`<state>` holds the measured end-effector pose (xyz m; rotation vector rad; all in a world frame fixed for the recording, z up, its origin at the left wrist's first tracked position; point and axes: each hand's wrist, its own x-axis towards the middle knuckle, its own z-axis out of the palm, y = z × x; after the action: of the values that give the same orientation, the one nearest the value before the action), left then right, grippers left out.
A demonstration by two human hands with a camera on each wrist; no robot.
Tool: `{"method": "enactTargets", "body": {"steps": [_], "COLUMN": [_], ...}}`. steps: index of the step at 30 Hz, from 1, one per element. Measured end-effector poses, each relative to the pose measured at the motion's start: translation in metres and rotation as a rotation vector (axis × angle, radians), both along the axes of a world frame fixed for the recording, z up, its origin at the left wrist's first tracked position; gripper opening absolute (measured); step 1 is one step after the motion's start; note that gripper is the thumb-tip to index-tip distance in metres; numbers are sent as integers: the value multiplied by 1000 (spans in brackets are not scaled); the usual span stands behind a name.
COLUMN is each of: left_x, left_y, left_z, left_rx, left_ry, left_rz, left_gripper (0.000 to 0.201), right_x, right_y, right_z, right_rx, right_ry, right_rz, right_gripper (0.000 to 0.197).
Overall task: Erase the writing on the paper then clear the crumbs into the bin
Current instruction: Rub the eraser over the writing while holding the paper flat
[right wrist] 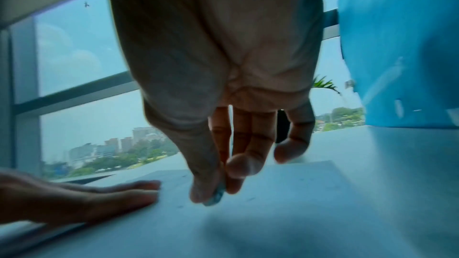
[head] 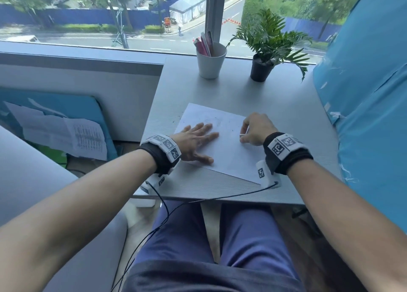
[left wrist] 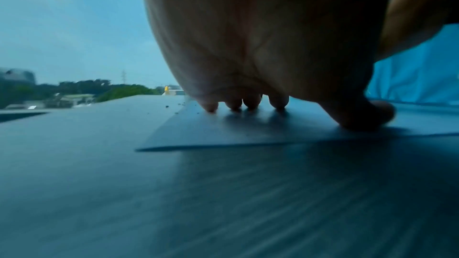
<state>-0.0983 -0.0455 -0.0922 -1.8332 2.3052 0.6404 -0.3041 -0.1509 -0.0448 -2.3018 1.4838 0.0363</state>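
A white sheet of paper point(head: 222, 142) lies askew on the grey table point(head: 275, 106), with faint pencil smudges point(head: 217, 121) and dark crumbs near its far part. My left hand point(head: 195, 143) lies flat on the paper's left side, fingers straight, pressing it down; its fingertips point(left wrist: 233, 105) touch the paper point(left wrist: 248, 132). My right hand point(head: 256, 128) pinches a small pale eraser point(right wrist: 216, 196) between thumb and forefinger just above the paper point(right wrist: 285, 203), to the right of the left hand point(right wrist: 82, 201). Crumbs point(left wrist: 175, 106) lie scattered past the sheet's far corner.
A white cup of pens point(head: 211, 60) and a potted fern point(head: 264, 56) stand at the table's far edge by the window. A blue covered object point(head: 365, 93) crowds the right side. Papers on a blue board point(head: 61, 133) lean by the wall at the left. No bin shows.
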Motion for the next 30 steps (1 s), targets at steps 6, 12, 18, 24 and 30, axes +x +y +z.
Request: {"method": "enactTargets", "body": {"steps": [6, 12, 18, 24, 30], "left_x": [4, 4, 5, 5, 2], "left_y": [-5, -7, -8, -8, -7], "left_z": [4, 3, 2, 2, 5], "left_rx": [119, 132, 148, 153, 170], "left_ry": [-20, -38, -36, -49, -45], "left_rz": [8, 39, 45, 50, 54], "left_gripper": [125, 126, 131, 132, 130], "right_x": [31, 28, 27, 29, 27], "right_y": [36, 46, 41, 61, 45], "right_z": [-4, -17, -13, -13, -14], "right_rx": [124, 67, 109, 172, 128], "right_ry": [-190, -241, -247, -161, -227], "right_rz": [210, 140, 150, 314, 186], "right_gripper": [15, 11, 12, 10, 10]}}
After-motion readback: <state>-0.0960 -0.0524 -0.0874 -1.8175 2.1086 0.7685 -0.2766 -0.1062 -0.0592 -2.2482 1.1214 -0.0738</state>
